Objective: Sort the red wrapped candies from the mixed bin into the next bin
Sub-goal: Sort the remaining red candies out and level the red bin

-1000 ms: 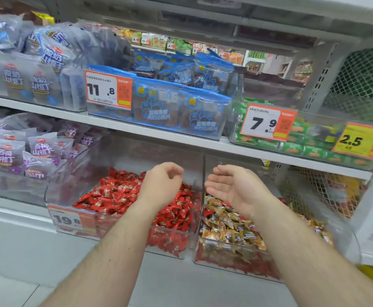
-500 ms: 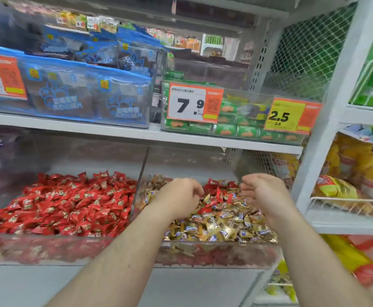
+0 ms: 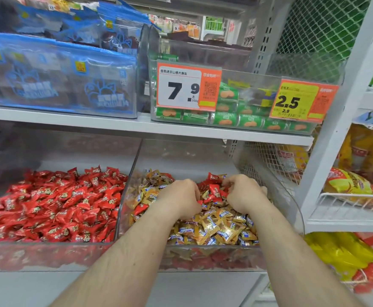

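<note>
Red wrapped candies (image 3: 214,191) lie bunched between both hands' curled fingers, left hand (image 3: 181,199) and right hand (image 3: 244,193) gripping them inside the clear plastic mixed bin (image 3: 212,258).

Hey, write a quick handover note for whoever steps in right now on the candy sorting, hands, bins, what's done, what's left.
Left hand and right hand: both down in the mixed bin, fingers curled into a cluster of red candies; a firm grip cannot be confirmed.
Red bin sits directly left, full of red candies.
Done: none visibly transferred in this grab.
Left: lift the reds out and drop them in the red bin; more lie among the gold candies.
</note>
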Available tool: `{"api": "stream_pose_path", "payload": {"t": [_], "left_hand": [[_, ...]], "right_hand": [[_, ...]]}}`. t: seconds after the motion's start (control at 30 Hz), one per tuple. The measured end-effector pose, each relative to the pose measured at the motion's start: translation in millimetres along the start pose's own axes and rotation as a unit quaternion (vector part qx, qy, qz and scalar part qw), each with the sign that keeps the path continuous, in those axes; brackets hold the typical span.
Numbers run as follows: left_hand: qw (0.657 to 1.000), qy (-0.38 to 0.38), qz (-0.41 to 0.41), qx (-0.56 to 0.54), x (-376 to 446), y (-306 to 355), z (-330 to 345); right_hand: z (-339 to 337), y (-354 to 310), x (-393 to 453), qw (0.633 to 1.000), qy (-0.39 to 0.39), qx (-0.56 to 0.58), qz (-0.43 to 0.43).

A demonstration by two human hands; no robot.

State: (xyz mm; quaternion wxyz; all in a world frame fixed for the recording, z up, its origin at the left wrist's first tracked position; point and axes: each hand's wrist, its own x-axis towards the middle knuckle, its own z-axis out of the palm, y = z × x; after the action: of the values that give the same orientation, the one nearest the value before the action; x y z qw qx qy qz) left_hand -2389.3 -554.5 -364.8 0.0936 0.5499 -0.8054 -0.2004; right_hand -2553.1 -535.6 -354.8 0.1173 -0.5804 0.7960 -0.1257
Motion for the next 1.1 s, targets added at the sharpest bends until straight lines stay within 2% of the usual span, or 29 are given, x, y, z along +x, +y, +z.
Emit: {"api": "stream_pose_path", "payload": {"t": [0.13, 0.33, 0.47, 0.57, 0.67, 0.77, 0.83, 0.93, 1.1], "left_hand": [[0.999, -0.023, -0.01, -0.041, -4, -8, -6], [0.991, 0.06, -0.035, -0.116, -12, -1, -18], [0.986, 0.104, -0.004, -0.134, -9, 6, -8], [0.988, 0.097, 0.02, -0.122, 2, 14, -1], [0.993, 0.058, 0.027, -0.101, 14, 16, 7], [0.997, 0.025, 0.027, -0.07, 21, 14, 11], [0.997, 0.032, 0.033, -0.066, 23, 13, 12], [0.995, 0.057, 0.037, -0.074, 23, 11, 10], [0.98, 0.108, 0.027, -0.167, 13, 3, -8]], "right_hand": [[-6, 0, -8, 1.0, -0.021, -0.02, 0.003], [-3, 6, -12, 0.999, -0.031, -0.033, -0.025], [0, 6, -12, 0.998, -0.03, 0.001, -0.052], [-3, 8, -10, 0.998, -0.005, 0.005, -0.06], [-13, 14, -6, 0.993, 0.039, 0.103, -0.044], [-19, 15, 0, 0.961, 0.066, 0.267, -0.009], [-16, 11, 4, 0.955, 0.061, 0.291, 0.01], [-9, 3, 9, 0.97, 0.016, 0.242, -0.001], [0, -22, 20, 0.995, -0.071, 0.068, -0.018]]}}
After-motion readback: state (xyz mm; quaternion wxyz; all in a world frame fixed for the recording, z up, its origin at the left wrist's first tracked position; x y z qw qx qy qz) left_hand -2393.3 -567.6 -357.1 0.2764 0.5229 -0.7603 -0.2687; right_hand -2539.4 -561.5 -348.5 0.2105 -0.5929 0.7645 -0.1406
